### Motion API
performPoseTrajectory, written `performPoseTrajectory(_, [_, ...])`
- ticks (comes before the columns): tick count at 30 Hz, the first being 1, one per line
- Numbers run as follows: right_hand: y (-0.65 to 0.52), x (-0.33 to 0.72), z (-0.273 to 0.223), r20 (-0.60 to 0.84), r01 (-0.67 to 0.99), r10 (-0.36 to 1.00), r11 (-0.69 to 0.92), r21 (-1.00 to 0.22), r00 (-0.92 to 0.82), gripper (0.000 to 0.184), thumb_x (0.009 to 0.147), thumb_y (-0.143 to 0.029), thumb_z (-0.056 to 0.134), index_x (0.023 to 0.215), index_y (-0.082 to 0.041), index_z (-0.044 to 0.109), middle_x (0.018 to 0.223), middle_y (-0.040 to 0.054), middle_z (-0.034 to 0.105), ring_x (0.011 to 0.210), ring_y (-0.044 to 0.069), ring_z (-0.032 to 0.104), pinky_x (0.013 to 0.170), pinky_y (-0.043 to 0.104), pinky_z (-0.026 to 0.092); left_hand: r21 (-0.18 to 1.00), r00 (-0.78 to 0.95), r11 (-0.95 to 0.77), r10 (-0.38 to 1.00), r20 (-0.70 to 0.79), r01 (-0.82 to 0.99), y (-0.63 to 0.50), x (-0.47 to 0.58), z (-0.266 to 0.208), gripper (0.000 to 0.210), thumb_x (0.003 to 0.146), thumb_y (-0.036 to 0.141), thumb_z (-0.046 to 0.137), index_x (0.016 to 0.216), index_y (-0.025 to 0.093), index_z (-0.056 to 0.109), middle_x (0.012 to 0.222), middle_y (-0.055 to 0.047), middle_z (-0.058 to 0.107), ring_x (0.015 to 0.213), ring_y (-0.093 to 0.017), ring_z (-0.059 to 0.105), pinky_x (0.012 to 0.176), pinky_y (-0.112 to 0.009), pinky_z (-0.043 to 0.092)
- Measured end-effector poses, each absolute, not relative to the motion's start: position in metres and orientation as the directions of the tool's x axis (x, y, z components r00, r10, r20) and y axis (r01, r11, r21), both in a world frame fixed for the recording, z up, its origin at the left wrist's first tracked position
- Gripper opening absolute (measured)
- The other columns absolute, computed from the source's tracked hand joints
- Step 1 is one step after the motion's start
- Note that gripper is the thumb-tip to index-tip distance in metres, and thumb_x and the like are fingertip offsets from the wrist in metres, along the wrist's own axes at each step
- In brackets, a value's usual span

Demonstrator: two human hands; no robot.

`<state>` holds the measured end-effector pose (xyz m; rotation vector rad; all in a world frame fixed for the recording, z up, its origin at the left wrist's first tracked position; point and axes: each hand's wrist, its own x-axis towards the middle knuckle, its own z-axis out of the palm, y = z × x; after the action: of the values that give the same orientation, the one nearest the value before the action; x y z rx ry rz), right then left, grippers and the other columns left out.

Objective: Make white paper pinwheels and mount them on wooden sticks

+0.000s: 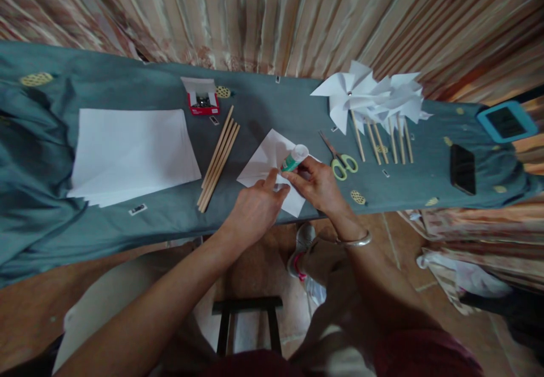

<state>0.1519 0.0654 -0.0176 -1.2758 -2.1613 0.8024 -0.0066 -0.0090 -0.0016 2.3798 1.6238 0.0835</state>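
A square of white paper [264, 156] with cuts in it lies turned like a diamond on the cloth in front of me. My right hand [321, 187] is closed around a green and white glue stick [293, 159], tilted with its lower end at the paper's middle. My left hand [260, 210] holds the paper there, its index finger and thumb at a folded flap. The exact contact under the fingers is partly hidden. Just right of the paper lie scissors [345, 164] with light green handles, blades pointing away.
Left of the paper are several wooden sticks [219, 159], a stack of white sheets [131, 150] and an open red box [204, 110] of small dark items. Finished paper pinwheels [357, 90] lie at the back right. Farther right are a phone [462, 168] and a blue-framed device [508, 122].
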Motion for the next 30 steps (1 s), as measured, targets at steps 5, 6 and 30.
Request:
performPoseTrajectory(5, [0.0632, 0.1500, -0.0180, 0.148, 0.606, 0.894, 0.401, -0.687, -0.424, 0.024, 0.085, -0.042, 0.063, 0.083, -0.019, 0.062, 0.074, 0.0025, 0.061, 0.067, 0.017, 0.056, 0.064, 0.029, 0.042, 0.240, 0.370, -0.343, 0.926, -0.079, 0.908, -0.0092, -0.0066, -0.0004, 0.034, 0.093, 0.014, 0.038, 0.120, 0.018, 0.058, 0.144, -0.018, 0.046, 0.094, -0.027, 0.067, 0.066, -0.035, 0.056])
performPoseTrajectory(6, [0.0628, 0.1500, -0.0182, 0.156, 0.605, 0.892, 0.408, -0.683, -0.425, 0.024, 0.085, -0.042, 0.063, 0.083, -0.019, 0.062, 0.075, 0.0027, 0.061, 0.067, 0.017, 0.056, 0.065, 0.030, 0.042, 0.241, 0.371, -0.343, 0.925, -0.080, 0.908, -0.0092, -0.0066, 0.0001, 0.034, 0.093, 0.014, 0.038, 0.120, 0.018, 0.059, 0.143, -0.018, 0.047, 0.094, -0.026, 0.067, 0.066, -0.035, 0.056])
performPoseTrajectory(30, [0.0616, 0.1516, -0.0189, 0.160, 0.638, 0.896, 0.412, -0.651, -0.415, 0.026, 0.087, -0.042, 0.059, 0.086, -0.017, 0.062, 0.077, 0.0048, 0.063, 0.068, 0.018, 0.057, 0.065, 0.031, 0.044, 0.254, 0.378, -0.344, 0.921, -0.094, 0.904, -0.0091, -0.0075, 0.0004, 0.035, 0.094, 0.015, 0.042, 0.124, 0.019, 0.058, 0.145, -0.020, 0.045, 0.097, -0.029, 0.068, 0.072, -0.041, 0.058])
